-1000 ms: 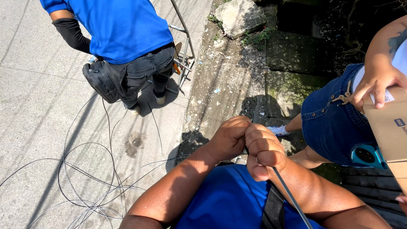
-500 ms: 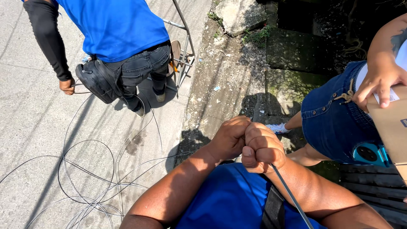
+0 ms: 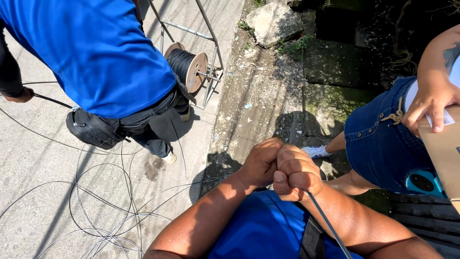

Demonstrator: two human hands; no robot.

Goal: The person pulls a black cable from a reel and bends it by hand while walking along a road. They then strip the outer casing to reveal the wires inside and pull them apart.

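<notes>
Gripping a thin black cable, the right hand is a closed fist with fingers curled fully round it. Cable leaves the underside of that fist and runs down and to the right, past the right forearm and out of frame; long axis is that diagonal. Left hand is also fisted, touching the right hand on its left side; whether cable passes through it cannot be told. Right hand is the nearer to the visible cable. Cable reel stands well apart, up-left of the fists, beside a co-worker in a blue shirt.
</notes>
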